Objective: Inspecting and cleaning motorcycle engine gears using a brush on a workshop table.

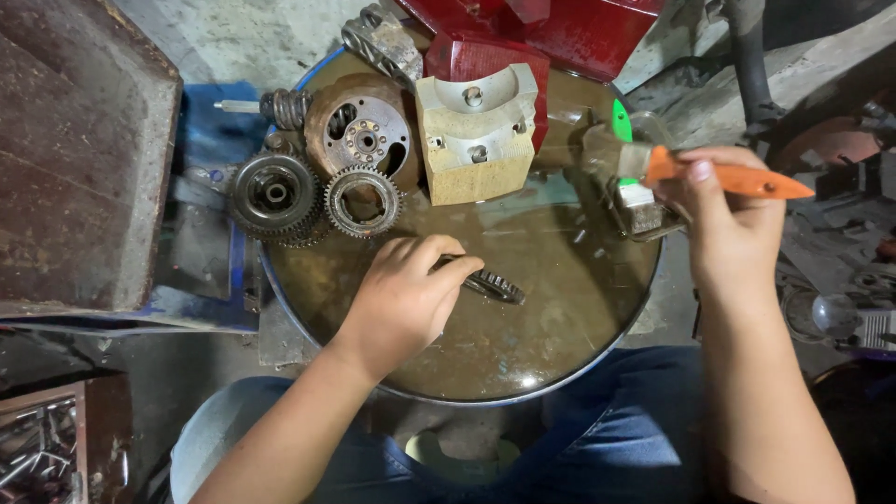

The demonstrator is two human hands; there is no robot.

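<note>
Your left hand [403, 297] is closed, pinching a dark toothed gear [493, 286] that juts out just past your fingertips over the oily round tray [579, 308]. Your right hand [728, 219] grips an orange-handled brush [709, 173], bristles pointing toward your left.

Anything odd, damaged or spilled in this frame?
Nothing spilled. The round basin holds murky brown liquid; the left hand holds a toothed part in it, the right hand a brush. The disc looks rusty.
</note>
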